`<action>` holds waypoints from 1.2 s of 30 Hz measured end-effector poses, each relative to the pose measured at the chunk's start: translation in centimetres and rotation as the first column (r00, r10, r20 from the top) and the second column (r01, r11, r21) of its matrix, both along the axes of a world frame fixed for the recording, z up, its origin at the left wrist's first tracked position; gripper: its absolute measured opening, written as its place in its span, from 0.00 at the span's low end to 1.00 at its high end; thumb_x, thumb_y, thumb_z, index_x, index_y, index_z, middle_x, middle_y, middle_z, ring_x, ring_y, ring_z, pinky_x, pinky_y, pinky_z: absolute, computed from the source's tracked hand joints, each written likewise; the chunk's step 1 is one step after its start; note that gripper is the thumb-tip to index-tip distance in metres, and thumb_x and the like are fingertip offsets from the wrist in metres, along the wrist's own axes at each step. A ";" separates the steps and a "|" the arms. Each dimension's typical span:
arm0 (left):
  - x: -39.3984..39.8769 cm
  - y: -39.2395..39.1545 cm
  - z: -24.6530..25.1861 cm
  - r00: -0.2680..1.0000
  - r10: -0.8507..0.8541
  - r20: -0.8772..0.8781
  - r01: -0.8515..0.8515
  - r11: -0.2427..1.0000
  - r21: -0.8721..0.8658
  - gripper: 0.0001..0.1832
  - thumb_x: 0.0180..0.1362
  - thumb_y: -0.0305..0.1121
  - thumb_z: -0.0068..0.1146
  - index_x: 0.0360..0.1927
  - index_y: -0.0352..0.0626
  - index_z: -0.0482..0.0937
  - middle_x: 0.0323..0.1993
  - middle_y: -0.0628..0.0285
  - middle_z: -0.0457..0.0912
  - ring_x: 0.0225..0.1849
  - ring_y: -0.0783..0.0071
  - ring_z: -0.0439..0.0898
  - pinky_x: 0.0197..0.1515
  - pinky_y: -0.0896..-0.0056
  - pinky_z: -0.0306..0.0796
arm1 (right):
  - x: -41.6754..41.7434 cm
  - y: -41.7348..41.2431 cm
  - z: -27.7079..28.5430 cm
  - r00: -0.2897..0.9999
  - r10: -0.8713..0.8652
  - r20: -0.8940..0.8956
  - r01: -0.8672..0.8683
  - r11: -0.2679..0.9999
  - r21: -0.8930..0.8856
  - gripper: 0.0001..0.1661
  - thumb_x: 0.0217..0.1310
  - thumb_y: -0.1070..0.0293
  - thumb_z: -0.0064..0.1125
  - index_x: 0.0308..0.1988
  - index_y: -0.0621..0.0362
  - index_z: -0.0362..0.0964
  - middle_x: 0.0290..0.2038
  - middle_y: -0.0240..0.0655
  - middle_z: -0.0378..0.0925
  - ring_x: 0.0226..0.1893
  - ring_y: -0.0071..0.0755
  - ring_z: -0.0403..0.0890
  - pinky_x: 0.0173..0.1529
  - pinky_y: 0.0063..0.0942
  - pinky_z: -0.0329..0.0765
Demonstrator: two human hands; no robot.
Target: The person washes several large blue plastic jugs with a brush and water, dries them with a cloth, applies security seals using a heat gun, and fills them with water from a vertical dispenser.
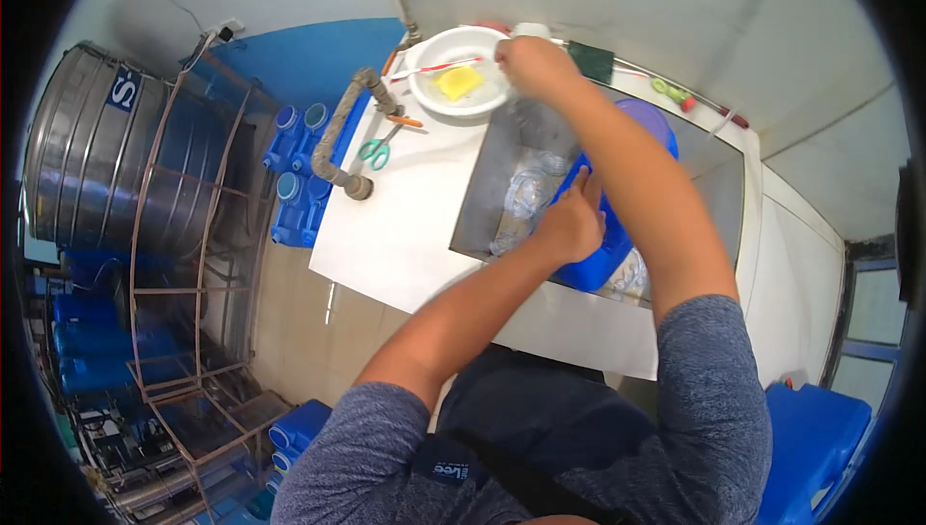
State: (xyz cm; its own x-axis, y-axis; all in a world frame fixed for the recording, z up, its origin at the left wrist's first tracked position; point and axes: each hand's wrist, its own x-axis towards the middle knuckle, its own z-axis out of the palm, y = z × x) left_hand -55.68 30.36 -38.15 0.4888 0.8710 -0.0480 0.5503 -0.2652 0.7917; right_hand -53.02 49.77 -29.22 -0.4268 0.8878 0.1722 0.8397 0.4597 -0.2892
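A blue plastic water container (615,236) lies tilted in a metal sink basin (477,214), a purple-blue round cap (644,120) at its far end. My left hand (575,225) grips its near left side, with one finger stretched along it. Over the right rim of a white plastic bowl (427,102), my right hand (535,69) is curled; whether it holds anything is hidden. Inside the bowl is a yellow sponge (459,82), and a red-and-white brush (441,66) lies across the rim. My right forearm covers part of the container.
Left of the sink, a pipe (336,138) rises from the white counter (405,243) beside green-handled scissors (375,154). A dark green scouring pad (589,62) lies behind the sink. Blue containers (293,218) stand left of the counter; another blue container (814,438) is at lower right.
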 end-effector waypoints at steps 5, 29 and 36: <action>-2.4 0.0 -2.0 0.688 0.090 0.720 0.181 0.939 -0.291 0.34 0.67 0.45 0.54 0.73 0.45 0.62 0.73 0.42 0.63 0.71 0.45 0.67 0.67 0.50 0.68 | -10.6 4.0 -4.3 0.960 -0.068 0.270 0.029 0.989 0.146 0.16 0.64 0.63 0.56 0.48 0.48 0.85 0.52 0.41 0.81 0.57 0.47 0.79 0.55 0.48 0.75; 9.9 6.5 5.6 0.935 -0.307 -0.180 0.300 0.952 -0.067 0.36 0.66 0.50 0.52 0.69 0.36 0.65 0.57 0.35 0.79 0.60 0.38 0.78 0.63 0.48 0.70 | 30.6 -12.9 2.6 0.816 -0.572 -0.081 0.574 0.819 -0.003 0.12 0.63 0.67 0.55 0.43 0.57 0.80 0.38 0.51 0.84 0.42 0.56 0.84 0.46 0.47 0.79; 11.9 4.3 6.4 0.943 -0.210 -0.258 0.199 0.977 -0.071 0.35 0.66 0.51 0.52 0.68 0.37 0.67 0.54 0.37 0.81 0.57 0.39 0.81 0.60 0.49 0.72 | 26.6 -17.8 -0.4 0.794 -0.590 0.147 0.600 0.800 -0.025 0.14 0.56 0.73 0.58 0.44 0.56 0.81 0.42 0.46 0.84 0.45 0.54 0.84 0.49 0.49 0.80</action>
